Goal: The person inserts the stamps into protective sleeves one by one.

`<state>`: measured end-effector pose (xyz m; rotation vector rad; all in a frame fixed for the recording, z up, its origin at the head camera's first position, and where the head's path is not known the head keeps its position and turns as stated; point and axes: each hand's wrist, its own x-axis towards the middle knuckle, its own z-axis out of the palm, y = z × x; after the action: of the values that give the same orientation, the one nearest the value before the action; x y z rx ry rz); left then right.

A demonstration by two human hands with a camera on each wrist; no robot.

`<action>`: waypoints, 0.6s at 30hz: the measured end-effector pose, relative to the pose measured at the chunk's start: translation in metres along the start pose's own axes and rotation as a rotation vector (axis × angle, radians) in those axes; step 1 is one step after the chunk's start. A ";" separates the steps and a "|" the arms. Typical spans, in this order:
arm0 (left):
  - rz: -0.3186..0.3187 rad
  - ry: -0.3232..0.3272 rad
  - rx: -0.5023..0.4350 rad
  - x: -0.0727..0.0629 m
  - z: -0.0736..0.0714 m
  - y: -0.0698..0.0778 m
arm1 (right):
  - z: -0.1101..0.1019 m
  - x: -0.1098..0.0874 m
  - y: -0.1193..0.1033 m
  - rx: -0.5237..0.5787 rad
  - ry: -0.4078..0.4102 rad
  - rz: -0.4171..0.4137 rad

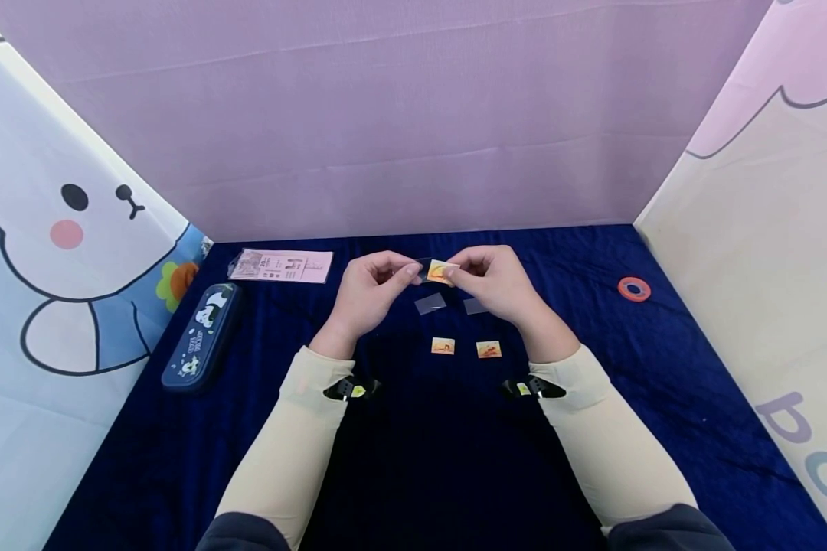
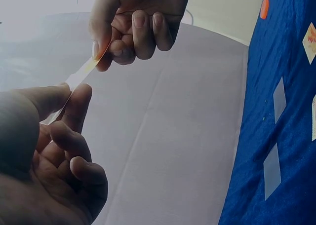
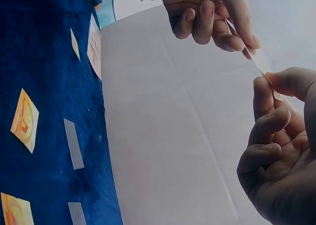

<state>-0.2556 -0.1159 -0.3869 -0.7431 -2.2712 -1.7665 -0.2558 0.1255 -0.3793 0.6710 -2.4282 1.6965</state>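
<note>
Cream sleeves (image 1: 296, 444) lead to the left hand (image 1: 365, 295) and right hand (image 1: 499, 285), each grip pinching one end of a small picture card in its clear sleeve (image 1: 441, 271), long axis running hand to hand above the blue worktop (image 1: 413, 459).

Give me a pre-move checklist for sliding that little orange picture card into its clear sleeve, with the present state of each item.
1. Small orange picture card pinched by the right hand: ok.
2. Clear plastic sleeve pinched by the left hand: ok.
3. Card and sleeve lifted off the dark blue velvet cloth: ok.
4. Card's edge inside the sleeve's mouth: cannot tell, fingers hide the joint.
5. Two spare clear sleeves lying flat on the cloth: ok.
6. Two more orange cards lying nearer the person, apart from each other: ok.
</note>
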 end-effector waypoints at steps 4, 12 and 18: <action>-0.003 -0.001 0.005 0.001 0.000 0.000 | -0.001 -0.001 -0.001 0.004 -0.003 -0.016; 0.004 0.010 0.016 0.000 0.001 0.000 | 0.001 -0.002 -0.007 -0.026 0.007 -0.052; 0.002 0.019 0.018 0.001 0.001 -0.001 | -0.001 -0.010 -0.039 -0.026 0.003 -0.057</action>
<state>-0.2564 -0.1144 -0.3875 -0.7214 -2.2707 -1.7421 -0.2311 0.1181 -0.3488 0.7266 -2.4006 1.6408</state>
